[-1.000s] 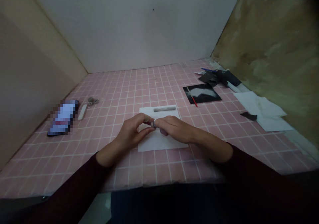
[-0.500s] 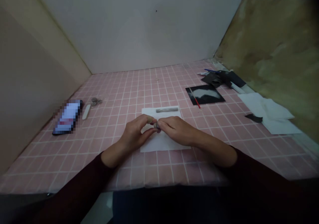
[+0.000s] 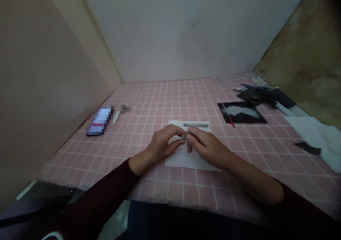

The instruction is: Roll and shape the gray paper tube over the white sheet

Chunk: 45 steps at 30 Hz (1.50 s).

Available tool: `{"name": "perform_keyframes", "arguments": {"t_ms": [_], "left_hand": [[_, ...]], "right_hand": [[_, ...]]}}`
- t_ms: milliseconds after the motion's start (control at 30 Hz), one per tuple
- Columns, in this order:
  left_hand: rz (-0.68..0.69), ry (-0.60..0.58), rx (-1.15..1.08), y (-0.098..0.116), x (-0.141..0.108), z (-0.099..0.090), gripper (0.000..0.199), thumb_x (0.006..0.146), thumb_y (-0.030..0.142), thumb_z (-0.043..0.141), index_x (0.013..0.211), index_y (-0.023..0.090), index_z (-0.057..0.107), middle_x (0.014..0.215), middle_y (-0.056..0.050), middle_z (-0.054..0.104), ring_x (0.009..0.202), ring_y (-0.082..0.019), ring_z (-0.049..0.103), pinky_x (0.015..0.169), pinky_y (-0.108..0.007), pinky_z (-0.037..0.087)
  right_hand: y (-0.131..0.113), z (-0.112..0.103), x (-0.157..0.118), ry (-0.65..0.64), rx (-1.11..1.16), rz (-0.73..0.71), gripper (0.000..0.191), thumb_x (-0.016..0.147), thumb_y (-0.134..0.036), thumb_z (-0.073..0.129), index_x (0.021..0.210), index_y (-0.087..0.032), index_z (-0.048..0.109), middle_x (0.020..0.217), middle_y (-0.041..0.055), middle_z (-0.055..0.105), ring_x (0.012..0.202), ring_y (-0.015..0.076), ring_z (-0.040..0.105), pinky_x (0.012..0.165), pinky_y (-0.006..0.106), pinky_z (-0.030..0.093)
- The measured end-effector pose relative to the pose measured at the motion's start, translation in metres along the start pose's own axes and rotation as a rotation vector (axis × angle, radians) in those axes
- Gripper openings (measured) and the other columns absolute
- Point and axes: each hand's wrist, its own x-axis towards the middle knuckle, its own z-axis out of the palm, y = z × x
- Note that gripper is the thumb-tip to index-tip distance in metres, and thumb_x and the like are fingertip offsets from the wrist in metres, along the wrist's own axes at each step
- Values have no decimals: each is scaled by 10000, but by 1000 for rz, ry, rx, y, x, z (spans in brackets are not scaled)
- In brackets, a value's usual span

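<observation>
My left hand (image 3: 165, 143) and my right hand (image 3: 204, 144) meet over a white sheet of paper (image 3: 195, 160). Between their fingertips they pinch a small greyish lump (image 3: 183, 137), mostly covered by the fingers; its kind does not show. The left thumb and index finger form a loop around its left side. The right thumb and index finger press on it from the other side, with another right finger hanging below. Just beyond the hands, a grey cylindrical stick (image 3: 195, 124) lies across the top of the paper.
A phone (image 3: 100, 121), a white flat stick (image 3: 116, 117) and small grey pieces (image 3: 124, 108) lie left. To the right are a black sheet with pale powder (image 3: 241, 112), a red-ended thin tool (image 3: 231, 120), dark scraps (image 3: 255, 96) and white paper (image 3: 317, 133). The tablecloth (image 3: 149, 186) is pink checked.
The view has turned left, so everything sits further right in the picture. Both hands still pinch the small lump; the right fingers have shifted, with one now pointing down.
</observation>
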Motion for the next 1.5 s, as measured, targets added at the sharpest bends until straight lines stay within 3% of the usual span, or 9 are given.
{"name": "perform_keyframes", "arguments": {"t_ms": [200,533,833,1067,1300,1500], "left_hand": [[12,42,-17,0,0,0,164,910,278,669,1011,154,633,883,-66,709,818,-175,688,724,-292,563],[-26,36,-65,-2,-2,-1,195,885,290,704,982,135,637,859,-58,696,766,-151,673,708,-273,553],[-43,20,-80,-4,-2,-3,167,885,280,704,958,142,644,831,-47,695,754,-149,671,694,-269,550],[-40,-9,-45,-4,-5,1,137,901,253,680,983,152,638,856,-54,701,777,-158,684,706,-280,560],[-4,13,-70,-2,-3,3,167,897,283,689,982,151,632,843,-52,696,757,-153,678,692,-276,556],[26,-4,-5,0,-5,4,143,912,262,668,1006,166,622,874,-57,705,795,-166,678,712,-292,559]], "right_hand": [[2,5,-2,59,154,26,124,992,-323,446,913,-231,417,663,-48,593,505,112,530,553,263,402],[6,8,-3,127,35,-145,89,987,-259,452,911,-213,464,681,-20,593,595,130,582,612,280,447],[8,6,-4,91,-19,-231,108,984,-238,456,897,-203,509,711,-3,597,632,139,587,629,291,452],[11,4,-3,22,149,-110,105,976,-255,489,892,-206,530,746,-8,596,670,137,607,641,288,468],[13,3,0,21,245,-81,205,977,-313,483,806,-205,511,678,-24,530,633,128,520,608,283,419],[14,0,6,-47,481,29,233,880,-375,614,768,-196,516,660,-27,543,611,117,520,603,269,416]]}}
